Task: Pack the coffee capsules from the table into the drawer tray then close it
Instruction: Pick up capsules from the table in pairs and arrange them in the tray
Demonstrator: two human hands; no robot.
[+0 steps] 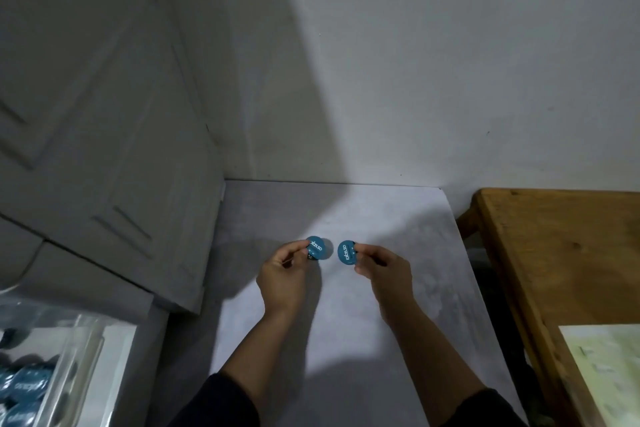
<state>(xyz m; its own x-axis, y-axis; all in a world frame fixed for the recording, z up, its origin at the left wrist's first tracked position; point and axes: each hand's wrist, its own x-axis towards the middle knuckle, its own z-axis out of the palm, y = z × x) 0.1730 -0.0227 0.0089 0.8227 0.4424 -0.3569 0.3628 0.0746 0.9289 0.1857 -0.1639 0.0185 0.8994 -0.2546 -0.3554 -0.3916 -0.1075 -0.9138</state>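
Grey marbled table [346,340] sits in a white-walled corner, a wooden bench [554,253] to its right. Over its middle the left hand [282,274] pinches one blue capsule [316,248] and the right hand [384,270] another capsule [346,253], just apart; more capsules fill the drawer tray [62,374] at lower left

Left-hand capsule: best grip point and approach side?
Take the left capsule by its rim, pinched edge-on from the near-left, as the left hand does now. It is a flat round disc with its teal foil lid facing up, so the thin edge gives opposing contact and leaves the lid untouched. The right hand mirrors this on the right capsule.
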